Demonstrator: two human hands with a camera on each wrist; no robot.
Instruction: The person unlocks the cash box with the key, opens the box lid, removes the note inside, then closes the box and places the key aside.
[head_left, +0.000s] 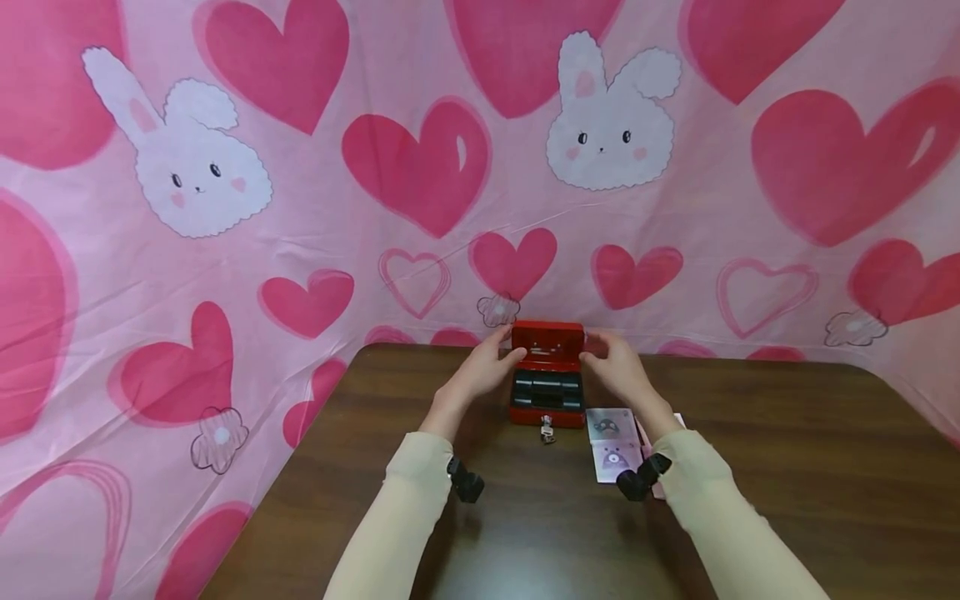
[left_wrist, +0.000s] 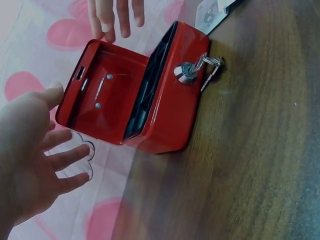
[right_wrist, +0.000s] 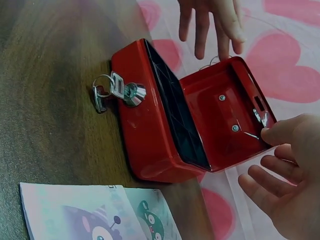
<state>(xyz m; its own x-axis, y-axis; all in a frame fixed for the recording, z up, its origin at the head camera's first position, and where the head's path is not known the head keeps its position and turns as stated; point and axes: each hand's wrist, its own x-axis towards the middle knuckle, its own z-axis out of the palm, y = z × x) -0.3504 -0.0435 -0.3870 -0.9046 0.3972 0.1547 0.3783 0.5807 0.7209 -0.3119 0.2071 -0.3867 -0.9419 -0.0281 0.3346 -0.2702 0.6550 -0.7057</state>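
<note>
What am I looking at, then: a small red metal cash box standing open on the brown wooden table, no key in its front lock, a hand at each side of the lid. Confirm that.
Not quite. The small red metal cash box does stand open on the brown wooden table, with the left hand and right hand beside the lid, but a silver key on a ring sits in its front lock. Both wrist views show it.

Dark wood table against a pink heart-print backdrop

A brown wood-grain table with rounded corners fills the lower part of the head view, its surface showing a soft sheen from even indoor light. Behind and to both sides hangs a pink cloth, slightly creased, printed with large red hearts, outlined hearts, small flowers and two white rabbit faces, one to the left and one to the right. The cloth drapes down past the table's left edge.
</note>
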